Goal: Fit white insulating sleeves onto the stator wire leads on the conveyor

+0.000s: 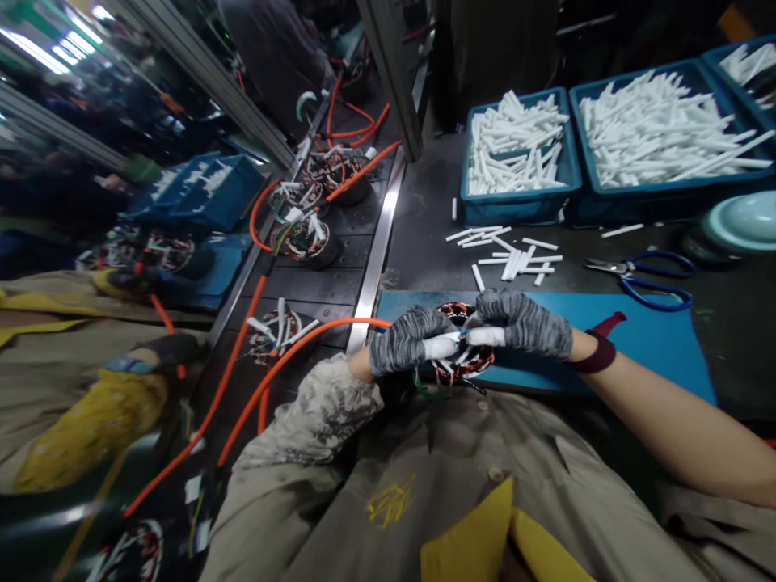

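My left hand (415, 339) and my right hand (521, 325), both in grey knit gloves with white fingertips, meet over a motor stator (482, 364). It is a ring with copper-coloured windings, partly hidden by the hands. The fingers of each hand are pinched together, with a thin dark wire (464, 332) between the fingertips. A white sleeve tube (463, 356) lies inside the ring, and green wires hang at its near left side. Under the stator spreads a blue mat (655, 347); a dark red-handled object (609, 325) lies on it near my right wrist.
Blue bins (521, 212) of white tubes stand at the back, with loose tubes (515, 260) before them. Blue-handled scissors (658, 279) and a lidded jar (743, 226) are right. More stators (309, 241) and an orange hose (255, 388) occupy the left. A co-worker's yellow sleeve (90, 428) shows far left.
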`<action>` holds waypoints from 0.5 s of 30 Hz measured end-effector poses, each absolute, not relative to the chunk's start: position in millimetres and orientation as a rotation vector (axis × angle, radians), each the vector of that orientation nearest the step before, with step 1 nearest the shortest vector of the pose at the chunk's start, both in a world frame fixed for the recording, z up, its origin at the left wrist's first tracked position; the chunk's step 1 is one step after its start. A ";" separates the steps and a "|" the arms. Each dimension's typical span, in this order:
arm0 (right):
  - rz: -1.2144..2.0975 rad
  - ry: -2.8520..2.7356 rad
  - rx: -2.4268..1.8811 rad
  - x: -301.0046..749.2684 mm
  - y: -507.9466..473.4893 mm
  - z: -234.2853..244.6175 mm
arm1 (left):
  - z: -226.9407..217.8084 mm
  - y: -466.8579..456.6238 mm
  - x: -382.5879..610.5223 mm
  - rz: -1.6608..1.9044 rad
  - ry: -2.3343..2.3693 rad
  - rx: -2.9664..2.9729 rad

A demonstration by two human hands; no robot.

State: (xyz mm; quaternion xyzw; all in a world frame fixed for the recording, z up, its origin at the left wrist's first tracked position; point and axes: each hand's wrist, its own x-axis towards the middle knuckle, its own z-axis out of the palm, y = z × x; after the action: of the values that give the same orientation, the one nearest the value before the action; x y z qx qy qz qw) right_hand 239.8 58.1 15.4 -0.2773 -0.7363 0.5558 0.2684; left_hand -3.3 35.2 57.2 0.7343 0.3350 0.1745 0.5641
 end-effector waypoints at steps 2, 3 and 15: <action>1.521 -1.998 -0.722 239.9 59.4 14.8 | 57.6 35.8 -2.6 0.416 0.795 1.703; 1.526 -2.009 -0.711 239.3 59.7 14.8 | 56.8 36.7 -2.7 0.408 0.796 1.700; 1.015 -2.162 -0.965 270.8 45.8 13.7 | 64.5 46.2 31.4 -0.236 1.112 2.269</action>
State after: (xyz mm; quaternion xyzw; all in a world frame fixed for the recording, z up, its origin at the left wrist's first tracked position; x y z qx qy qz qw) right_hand 270.8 45.8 13.7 -0.3598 -0.8059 0.3783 0.2791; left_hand 31.4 46.2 64.5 0.8537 0.4182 -0.0886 0.2974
